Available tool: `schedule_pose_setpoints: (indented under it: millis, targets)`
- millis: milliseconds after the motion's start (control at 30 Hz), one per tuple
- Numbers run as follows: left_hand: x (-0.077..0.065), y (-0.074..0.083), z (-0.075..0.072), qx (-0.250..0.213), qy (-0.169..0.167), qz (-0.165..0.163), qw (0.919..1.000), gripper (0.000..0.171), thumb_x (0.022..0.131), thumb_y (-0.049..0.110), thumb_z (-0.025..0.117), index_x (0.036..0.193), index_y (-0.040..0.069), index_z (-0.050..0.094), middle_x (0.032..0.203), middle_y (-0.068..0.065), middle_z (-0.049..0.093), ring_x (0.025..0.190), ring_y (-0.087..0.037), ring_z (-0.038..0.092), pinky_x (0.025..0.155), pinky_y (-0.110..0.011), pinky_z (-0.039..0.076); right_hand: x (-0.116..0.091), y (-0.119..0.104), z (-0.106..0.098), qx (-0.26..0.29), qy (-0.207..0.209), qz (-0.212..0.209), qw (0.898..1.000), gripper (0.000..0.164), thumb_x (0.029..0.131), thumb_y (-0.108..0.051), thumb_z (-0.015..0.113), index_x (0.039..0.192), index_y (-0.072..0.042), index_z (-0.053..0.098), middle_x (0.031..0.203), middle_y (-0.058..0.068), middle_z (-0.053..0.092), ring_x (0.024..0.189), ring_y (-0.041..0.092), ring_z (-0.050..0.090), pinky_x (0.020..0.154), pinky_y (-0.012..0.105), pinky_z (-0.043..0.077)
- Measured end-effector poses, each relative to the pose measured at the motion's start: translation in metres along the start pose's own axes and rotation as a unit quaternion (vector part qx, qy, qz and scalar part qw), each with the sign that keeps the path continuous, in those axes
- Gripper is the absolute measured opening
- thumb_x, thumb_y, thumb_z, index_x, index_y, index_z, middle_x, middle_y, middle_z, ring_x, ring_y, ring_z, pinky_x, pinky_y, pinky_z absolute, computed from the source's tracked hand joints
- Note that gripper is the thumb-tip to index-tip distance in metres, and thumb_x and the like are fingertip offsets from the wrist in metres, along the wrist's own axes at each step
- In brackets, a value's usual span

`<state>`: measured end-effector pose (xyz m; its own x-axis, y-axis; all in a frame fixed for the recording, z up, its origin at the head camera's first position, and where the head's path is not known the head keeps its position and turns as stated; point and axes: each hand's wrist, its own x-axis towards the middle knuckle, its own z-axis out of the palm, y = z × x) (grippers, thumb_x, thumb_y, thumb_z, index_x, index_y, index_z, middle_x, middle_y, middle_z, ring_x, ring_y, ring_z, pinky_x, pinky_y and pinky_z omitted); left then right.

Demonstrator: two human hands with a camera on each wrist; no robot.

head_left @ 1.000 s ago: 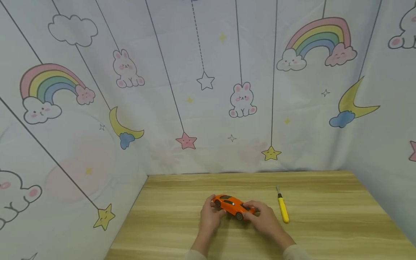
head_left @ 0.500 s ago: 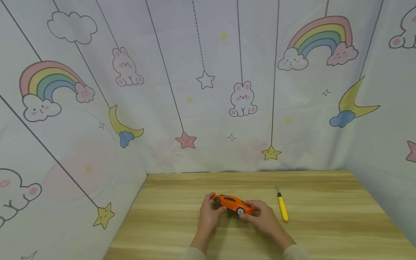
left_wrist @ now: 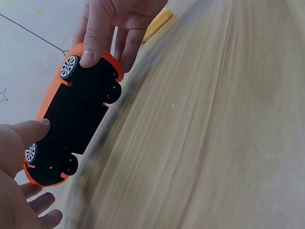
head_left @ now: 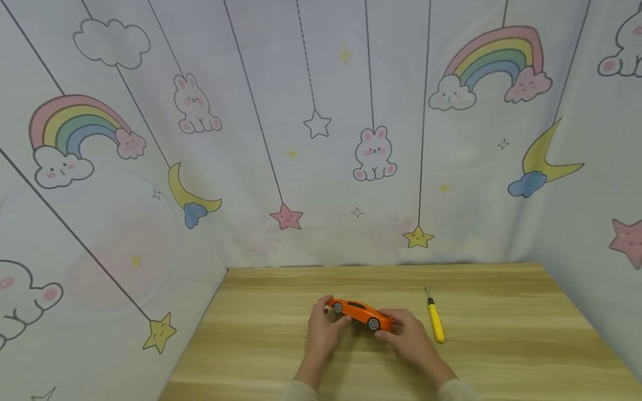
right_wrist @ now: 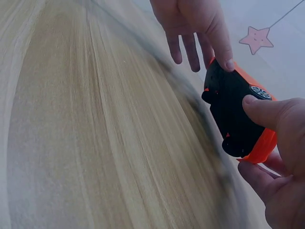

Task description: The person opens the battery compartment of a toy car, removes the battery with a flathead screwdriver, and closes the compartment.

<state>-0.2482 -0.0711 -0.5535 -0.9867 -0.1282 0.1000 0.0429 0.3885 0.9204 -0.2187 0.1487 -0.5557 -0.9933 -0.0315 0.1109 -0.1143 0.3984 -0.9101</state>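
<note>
An orange toy car (head_left: 358, 313) is held between both hands above the table, its side turned toward the head camera. My left hand (head_left: 323, 328) grips the left end, thumb on the near edge. At the other end my right hand (head_left: 405, 334) pinches the car between thumb and fingers. The left wrist view shows the car's flat black underside (left_wrist: 74, 114) with silver-spoked wheels; the left thumb (left_wrist: 35, 131) presses on it. In the right wrist view the right thumb (right_wrist: 264, 110) lies on that same underside. The car's roof is mostly hidden.
A screwdriver (head_left: 436, 320) with a yellow handle and metal shaft lies on the wood-grain table (head_left: 271, 323), right of the right hand. White cloth (head_left: 321, 239) printed with rabbits, stars and rainbows stands around the table's back and sides.
The toy car has rolled in my hands, so its roof turned away and its side and wheels came up into view. Both hands stay nearly in place; the screwdriver still lies there.
</note>
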Motion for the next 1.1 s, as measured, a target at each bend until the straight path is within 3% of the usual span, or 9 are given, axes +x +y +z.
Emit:
schedule_pose_setpoints:
  millis: [300,567,767,1100]
  targets:
    - [0.0001,-0.0002,-0.0004,0.005,0.008,0.014,0.9999,0.07,0.077,0.021,0.091,0.137,0.005,0.059,0.136,-0.018,0.057,0.121,-0.037,0.057,0.103,-0.053,0.05,0.0002,0.0018,0.0015,0.009,0.021,-0.011,1.0,0.043,0.083,-0.011,0.085,0.125,-0.016,0.073,0.127,0.009,0.068,0.117,0.028,0.066,0.093,0.032,0.059]
    - [0.0022,-0.0038,-0.0013,0.007,0.021,0.026,0.9994,0.06,0.076,0.005,0.088,0.131,0.005,0.062,0.123,-0.017,0.056,0.113,-0.035,0.059,0.098,-0.051,0.052,0.0,0.0011,0.0028,0.007,0.035,0.001,0.999,0.037,0.088,-0.02,0.083,0.123,-0.017,0.074,0.128,0.011,0.07,0.108,0.027,0.07,0.09,0.034,0.06]
    - [0.0036,-0.0045,-0.0017,0.003,0.037,0.019,0.9991,0.058,0.075,0.008,0.09,0.127,0.006,0.065,0.121,-0.016,0.056,0.11,-0.032,0.06,0.097,-0.051,0.052,0.001,0.0023,0.0044,0.013,0.041,0.004,0.999,0.037,0.087,-0.025,0.084,0.121,-0.018,0.075,0.125,0.009,0.072,0.105,0.025,0.072,0.087,0.033,0.061]
    - [0.004,-0.0025,-0.0021,-0.01,0.029,-0.006,0.9995,0.052,0.077,0.016,0.091,0.122,0.008,0.066,0.116,-0.014,0.052,0.1,-0.025,0.058,0.082,-0.034,0.053,-0.0011,0.0057,0.0036,-0.006,0.05,0.001,0.999,0.035,0.093,-0.028,0.078,0.125,-0.017,0.071,0.124,0.012,0.072,0.105,0.03,0.073,0.089,0.044,0.06]
